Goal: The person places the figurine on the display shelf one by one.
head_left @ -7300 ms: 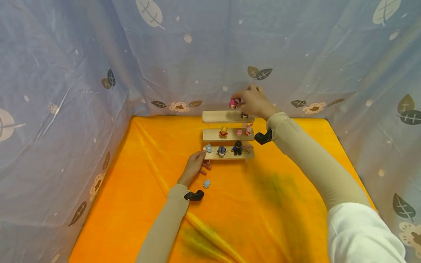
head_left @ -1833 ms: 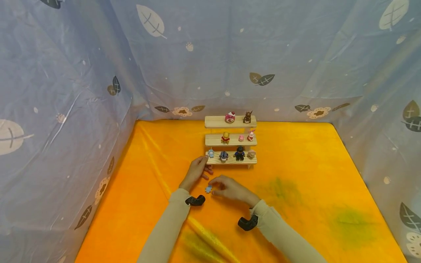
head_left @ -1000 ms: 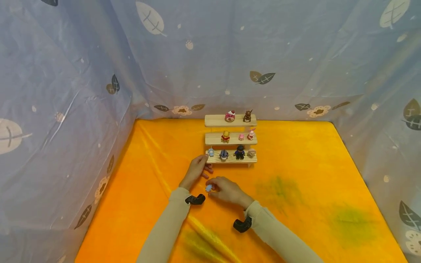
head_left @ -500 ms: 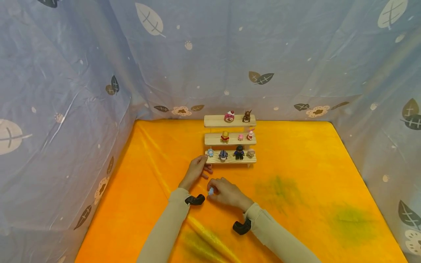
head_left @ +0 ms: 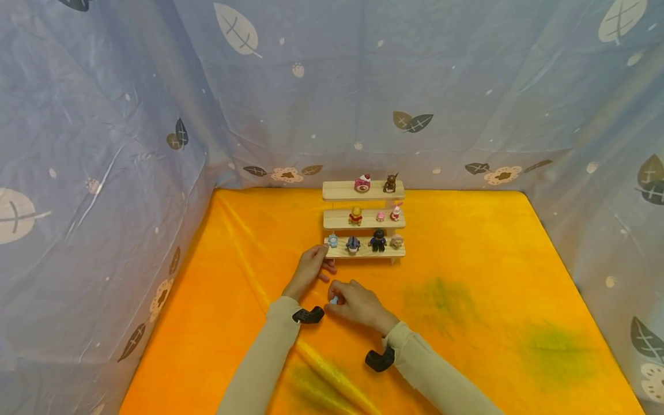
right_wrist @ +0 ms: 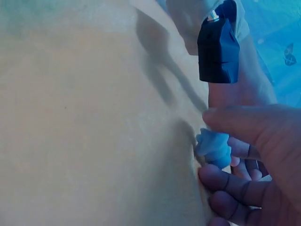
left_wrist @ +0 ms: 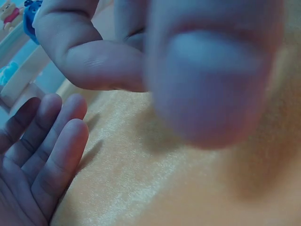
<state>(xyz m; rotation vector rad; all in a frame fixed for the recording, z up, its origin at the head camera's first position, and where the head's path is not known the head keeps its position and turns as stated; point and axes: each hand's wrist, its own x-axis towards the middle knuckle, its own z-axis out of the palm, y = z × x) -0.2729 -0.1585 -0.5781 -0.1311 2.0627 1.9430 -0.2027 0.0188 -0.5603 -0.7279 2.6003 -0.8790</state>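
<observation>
In the head view my right hand (head_left: 358,304) is low over the orange cloth, just in front of the shelf. Between its curled thumb and fingers it holds a small light-blue figurine (right_wrist: 214,147), mostly hidden by the fingers from above. My left hand (head_left: 307,271) rests at the front left corner of a three-step wooden display shelf (head_left: 339,219), its fingertips by the lowest step. In the left wrist view its fingers (left_wrist: 61,165) look extended, while blurred right-hand fingers fill the foreground. Another light-blue figurine (head_left: 333,241) stands on the lowest step's left end.
A pink bear figurine (head_left: 362,184) and a brown one (head_left: 390,183) stand on the top step. The middle step bears a yellow bear (head_left: 355,216) and two pink figurines. Beside the blue one below are a grey-blue donkey (head_left: 353,245), a dark-haired figure (head_left: 378,241) and a beige figurine (head_left: 396,242).
My right hand has let go of the pink bear on the top step and come down to the cloth. It has taken hold of the light-blue figurine lying there. My left hand stays put.
</observation>
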